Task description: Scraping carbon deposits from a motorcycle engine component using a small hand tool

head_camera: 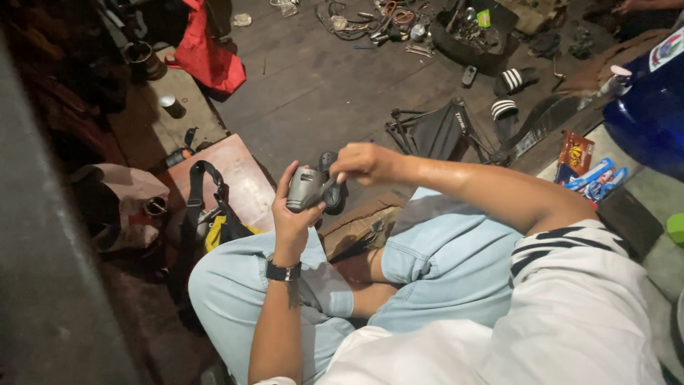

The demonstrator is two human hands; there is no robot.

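Note:
My left hand point(293, 214) grips a grey metal part with a black end point(308, 188), held up over my lap. My right hand point(362, 162) is closed at the top of that part, fingers pinched on its black end; whether a small tool is in those fingers is hidden. A dark watch sits on my left wrist point(283, 271). I am sitting cross-legged in light blue shorts point(442, 271) and a white striped shirt.
A reddish board point(242, 178) with a black strap lies left of my knee. A black folding frame point(434, 132) stands ahead. Striped sandals point(509, 96), scattered tools and wires point(385, 25), a red cloth point(206, 57), snack packets point(584, 167) and a blue container point(652, 107) surround me.

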